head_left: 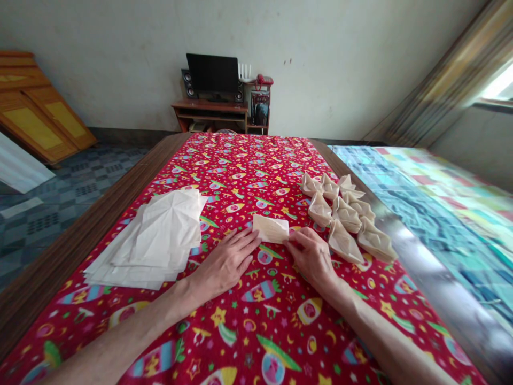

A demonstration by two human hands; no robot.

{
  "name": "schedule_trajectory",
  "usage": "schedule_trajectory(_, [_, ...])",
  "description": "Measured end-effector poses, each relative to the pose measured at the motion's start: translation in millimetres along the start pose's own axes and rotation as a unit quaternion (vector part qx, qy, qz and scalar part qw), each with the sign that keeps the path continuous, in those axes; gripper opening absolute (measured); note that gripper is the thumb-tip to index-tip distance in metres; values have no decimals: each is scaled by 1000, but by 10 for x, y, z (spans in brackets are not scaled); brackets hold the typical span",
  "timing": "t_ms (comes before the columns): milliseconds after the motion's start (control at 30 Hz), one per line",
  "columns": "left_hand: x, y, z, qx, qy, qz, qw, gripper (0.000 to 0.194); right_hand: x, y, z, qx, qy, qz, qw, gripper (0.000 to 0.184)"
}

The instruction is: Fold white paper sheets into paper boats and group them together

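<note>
A small folded piece of cream paper (271, 229) lies flat on the red patterned tablecloth (256, 331) between my hands. My left hand (230, 254) rests with its fingers stretched out, the fingertips touching the paper's left edge. My right hand (310, 250) is closed at the lower right corner of the paper, pinching it between thumb and fingers. To the left is a stack of creased cream paper sheets (166, 227), the top one marked with star-like fold lines. Several folded paper boat-like shapes (347, 214) stand grouped to the right, just beyond my right hand.
Dark table edges (100, 214) show on both sides of the cloth. At the far end a monitor (213, 74) with speakers stands on a desk (212, 107). A wooden cabinet (44, 112) is at the left, and a bed with a patterned cover (425, 203) adjoins the right.
</note>
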State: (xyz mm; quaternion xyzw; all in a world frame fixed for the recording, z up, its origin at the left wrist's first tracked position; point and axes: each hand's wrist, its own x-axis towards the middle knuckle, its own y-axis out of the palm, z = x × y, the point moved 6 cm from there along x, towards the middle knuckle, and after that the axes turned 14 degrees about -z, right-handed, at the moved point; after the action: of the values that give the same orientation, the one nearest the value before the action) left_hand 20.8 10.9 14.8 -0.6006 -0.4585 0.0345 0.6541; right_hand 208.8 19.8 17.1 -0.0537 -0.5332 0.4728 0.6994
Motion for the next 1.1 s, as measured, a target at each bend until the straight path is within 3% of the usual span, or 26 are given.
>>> schedule_trajectory(167, [69,-281,-124,54,33,-129,990,49,-73,-44,283,-30,-152,18,988,14])
schedule_trajectory(300, [62,-315,-270,79,75,-95,989,42,-126,-104,467,-46,-230,49,971,18])
schedule_trajectory(467, [-47,-262,-322,24,62,-58,996,22,-198,-125,575,-27,-292,94,951,21])
schedule_trajectory(633, [-107,-233,-337,-16,16,-35,999,16,-200,-9,436,33,-212,133,968,18])
schedule_trajectory(833, [-151,-191,-229,-93,-106,-67,988,18,-157,49,268,137,-82,166,973,15])
schedule_trajectory(933, [-180,-119,-156,-130,-166,-52,976,19,-139,41,265,146,-54,174,972,15])
schedule_trajectory(1100, [-163,-76,-112,-109,-201,-27,973,15,-139,35,280,119,-42,145,981,13])
